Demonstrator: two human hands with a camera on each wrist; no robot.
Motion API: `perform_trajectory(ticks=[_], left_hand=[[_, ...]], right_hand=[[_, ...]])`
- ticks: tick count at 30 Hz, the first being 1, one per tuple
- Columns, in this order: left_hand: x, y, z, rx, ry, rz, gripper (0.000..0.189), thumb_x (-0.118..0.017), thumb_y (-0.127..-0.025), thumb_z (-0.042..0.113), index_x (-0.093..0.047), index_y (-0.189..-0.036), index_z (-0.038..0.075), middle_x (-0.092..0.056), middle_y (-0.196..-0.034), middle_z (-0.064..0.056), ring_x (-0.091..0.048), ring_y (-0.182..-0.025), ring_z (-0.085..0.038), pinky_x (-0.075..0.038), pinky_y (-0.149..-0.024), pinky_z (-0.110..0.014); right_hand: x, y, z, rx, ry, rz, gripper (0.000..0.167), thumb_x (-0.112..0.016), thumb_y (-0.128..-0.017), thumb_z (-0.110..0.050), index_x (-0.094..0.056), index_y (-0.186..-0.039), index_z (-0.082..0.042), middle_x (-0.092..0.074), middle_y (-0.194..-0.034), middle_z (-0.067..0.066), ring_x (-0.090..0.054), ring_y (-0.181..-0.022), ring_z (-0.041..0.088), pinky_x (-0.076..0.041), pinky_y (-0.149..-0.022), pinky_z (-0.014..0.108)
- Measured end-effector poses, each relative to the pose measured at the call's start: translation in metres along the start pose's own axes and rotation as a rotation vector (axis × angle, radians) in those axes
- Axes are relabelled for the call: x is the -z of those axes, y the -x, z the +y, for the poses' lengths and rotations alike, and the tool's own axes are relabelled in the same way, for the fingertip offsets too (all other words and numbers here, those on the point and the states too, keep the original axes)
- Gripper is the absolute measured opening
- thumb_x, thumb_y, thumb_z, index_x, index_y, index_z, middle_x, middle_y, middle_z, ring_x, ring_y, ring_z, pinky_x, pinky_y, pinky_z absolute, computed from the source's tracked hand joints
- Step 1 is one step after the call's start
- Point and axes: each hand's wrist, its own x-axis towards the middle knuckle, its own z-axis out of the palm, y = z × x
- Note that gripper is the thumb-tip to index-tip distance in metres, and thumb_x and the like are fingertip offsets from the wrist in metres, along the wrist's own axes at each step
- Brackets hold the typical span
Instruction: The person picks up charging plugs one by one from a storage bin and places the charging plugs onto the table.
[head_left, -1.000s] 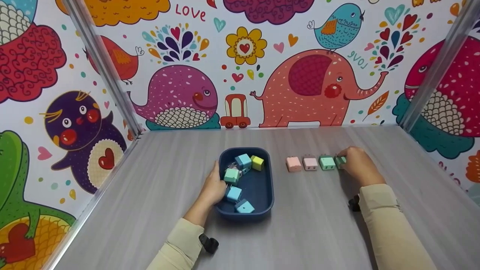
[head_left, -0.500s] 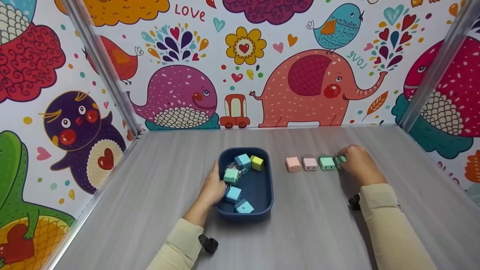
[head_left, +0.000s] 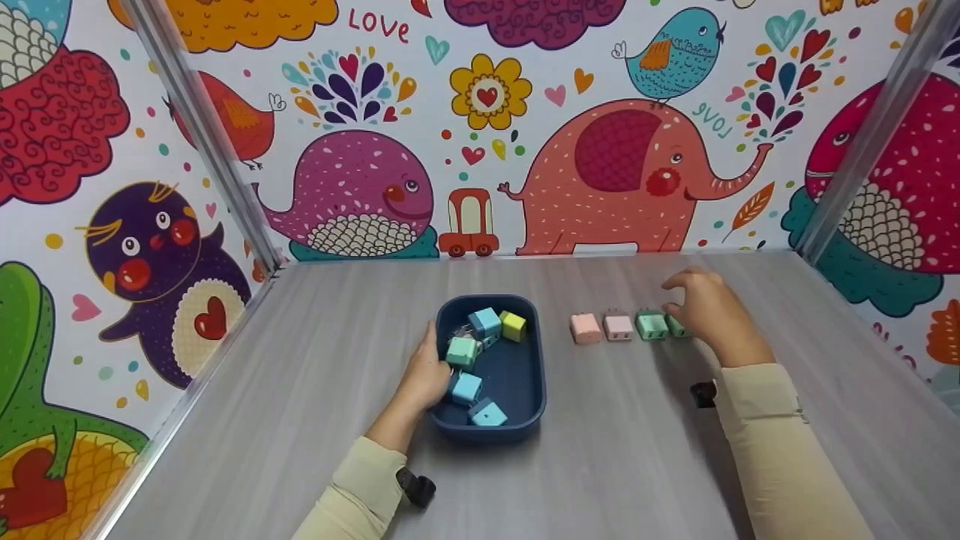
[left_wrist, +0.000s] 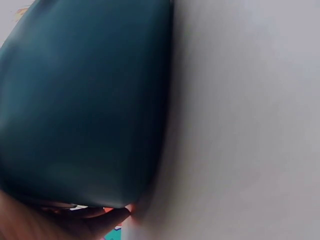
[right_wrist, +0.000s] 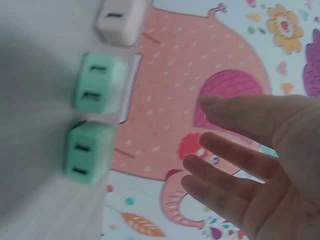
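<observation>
A dark blue bin (head_left: 510, 375) stands on the table, holding several charger plugs: blue ones (head_left: 467, 388), a mint one (head_left: 463, 350) and a yellow one (head_left: 513, 325). My left hand (head_left: 426, 375) grips the bin's left side, thumb at the rim; the left wrist view shows fingers (left_wrist: 107, 222) round its wall. To the right runs a row of plugs: peach (head_left: 586, 328), pale pink (head_left: 619, 327), mint green (head_left: 652, 325) and a green end plug (right_wrist: 87, 152), partly hidden in the head view. My right hand (head_left: 709, 311) hovers above that end plug, fingers apart and holding nothing.
A grey wood-grain table (head_left: 615, 450) lies under everything. Printed cartoon walls (head_left: 360, 187) with metal corner posts (head_left: 210, 135) enclose its back and sides.
My right hand has let go of the green end plug and lifted up and away, its fingers spreading. The plug stays in the row. My left hand and the bin keep their place.
</observation>
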Motion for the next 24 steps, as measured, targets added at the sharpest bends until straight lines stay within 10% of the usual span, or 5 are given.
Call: perform_trajectory(ticks=[24], left_hand=[[0.0, 0.0, 0.002, 0.017, -0.004, -0.014, 0.079, -0.039, -0.096, -0.012, -0.008, -0.168, -0.006, -0.016, -0.173, -0.029, -0.017, -0.161, -0.043, -0.021, -0.128, -0.057]], right_hand=[[-0.031, 0.044, -0.123, 0.455, 0.007, 0.078, 0.033, -0.09, -0.085, -0.008, -0.081, -0.117, -0.002, -0.073, -0.118, 0.014, -0.074, -0.106, 0.03, -0.063, -0.089, 0.044]])
